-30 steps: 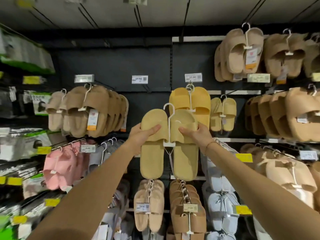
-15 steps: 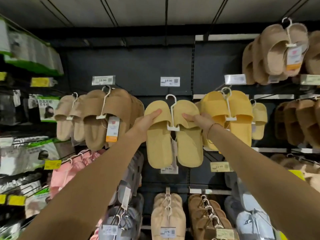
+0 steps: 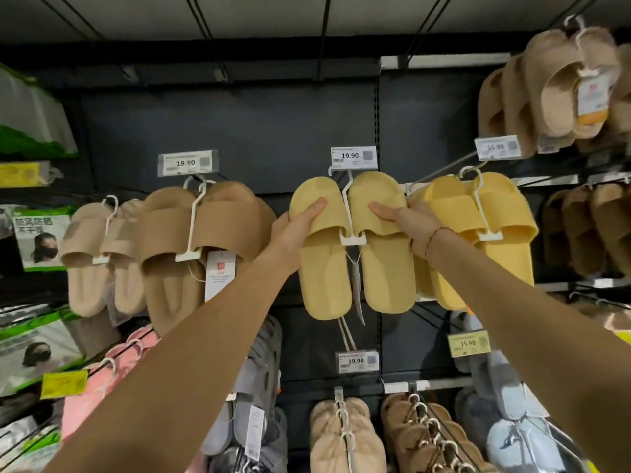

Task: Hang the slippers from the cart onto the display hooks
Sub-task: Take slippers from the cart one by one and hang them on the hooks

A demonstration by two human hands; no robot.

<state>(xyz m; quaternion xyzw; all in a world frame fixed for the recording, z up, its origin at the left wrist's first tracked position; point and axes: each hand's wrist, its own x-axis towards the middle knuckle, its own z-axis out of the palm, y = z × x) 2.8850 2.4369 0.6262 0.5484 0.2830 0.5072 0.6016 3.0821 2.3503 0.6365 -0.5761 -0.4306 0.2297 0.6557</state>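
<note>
A pair of pale yellow slippers (image 3: 355, 254) on a white plastic hanger (image 3: 348, 213) is held up against the dark display wall. The hanger's top reaches the display hook (image 3: 333, 170) just under the 19.90 price tag (image 3: 353, 155); whether it rests on the hook I cannot tell. My left hand (image 3: 297, 227) grips the left slipper's strap, thumb on top. My right hand (image 3: 408, 221) grips the right slipper's strap the same way. The cart is out of view.
Brown slippers (image 3: 201, 240) hang to the left and brighter yellow slippers (image 3: 485, 233) to the right, both close beside my hands. Beige pairs (image 3: 560, 93) hang upper right; pink, grey, tan and blue pairs fill the lower hooks. Packaged goods line the far left.
Both hands have lifted the pale yellow pair higher, from in front of the lower rows up to the hook under the middle price tag. The view has turned left and come closer.
</note>
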